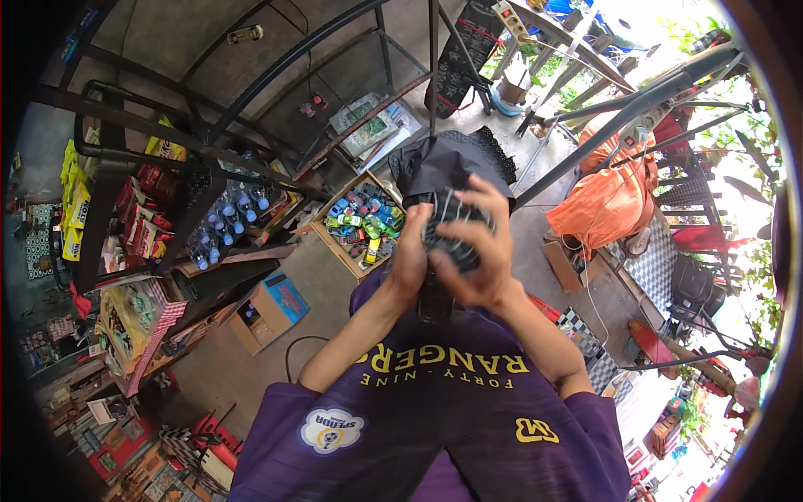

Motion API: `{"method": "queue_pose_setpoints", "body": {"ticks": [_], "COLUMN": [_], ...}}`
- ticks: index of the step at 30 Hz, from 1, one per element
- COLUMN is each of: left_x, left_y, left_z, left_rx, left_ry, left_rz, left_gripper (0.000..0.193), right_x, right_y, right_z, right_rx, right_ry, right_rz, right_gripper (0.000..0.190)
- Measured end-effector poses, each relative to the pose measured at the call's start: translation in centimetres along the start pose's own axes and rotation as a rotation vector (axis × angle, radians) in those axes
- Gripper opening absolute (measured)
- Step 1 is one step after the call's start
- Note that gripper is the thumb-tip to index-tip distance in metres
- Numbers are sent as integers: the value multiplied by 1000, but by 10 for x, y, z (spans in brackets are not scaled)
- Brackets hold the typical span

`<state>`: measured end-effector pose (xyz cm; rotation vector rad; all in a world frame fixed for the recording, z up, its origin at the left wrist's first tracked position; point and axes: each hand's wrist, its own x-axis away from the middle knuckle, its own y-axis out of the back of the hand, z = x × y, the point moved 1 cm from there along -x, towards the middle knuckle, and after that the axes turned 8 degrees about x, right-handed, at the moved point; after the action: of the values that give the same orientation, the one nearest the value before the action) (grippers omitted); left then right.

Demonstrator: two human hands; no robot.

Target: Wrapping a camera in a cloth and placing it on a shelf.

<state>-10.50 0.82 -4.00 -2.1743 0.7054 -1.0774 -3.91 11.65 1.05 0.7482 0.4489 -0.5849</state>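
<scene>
Before my chest is a dark bundle with pale stripes [461, 241], its exact kind unclear. My left hand [411, 251] is closed along its left side. Across its right side and front lie the curved fingers of my right hand [486, 241], blurred by motion. Beyond the hands, a black plastic bag or sheet [439, 160] spreads out, with a dark perforated piece [495, 150] behind it. Whether the bundle is joined to the black plastic is hidden. Below my hands hangs a dark glossy strip [435, 304], against the purple shirt.
Left of my hands stands an open cardboard box [359, 271] of toy cars [370, 219]. Shelves hold water bottles [229, 216] and snack packets [147, 229]. An open carton [254, 326] rests on the floor. A metal pole [602, 138] and orange cloth [602, 207] are at right.
</scene>
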Motion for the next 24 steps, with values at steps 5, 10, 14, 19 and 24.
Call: {"method": "queue_pose_setpoints", "body": {"ticks": [5,10,14,19,24], "left_x": [-12,19,28,28,36], "left_y": [10,-20,-23,-23,-17], "left_z": [-30,-14,4,-4,-13], "left_rx": [226,-150,-41,-600,-797], "left_ry": [78,-48,-80,-450,-518], "left_rz": [18,104,194,39,136], "left_gripper": [61,57,48,45,55], "right_x": [40,9,-2,0,0], "right_y": [4,6,17,21,25], "right_z": [41,10,-10,6,-1], "right_rx": [-25,-47,-198,-567,-255], "right_ry": [249,142,-186,-860,-39], "right_rz": [258,34,-6,91,112], "right_gripper": [38,34,32,32,31]}}
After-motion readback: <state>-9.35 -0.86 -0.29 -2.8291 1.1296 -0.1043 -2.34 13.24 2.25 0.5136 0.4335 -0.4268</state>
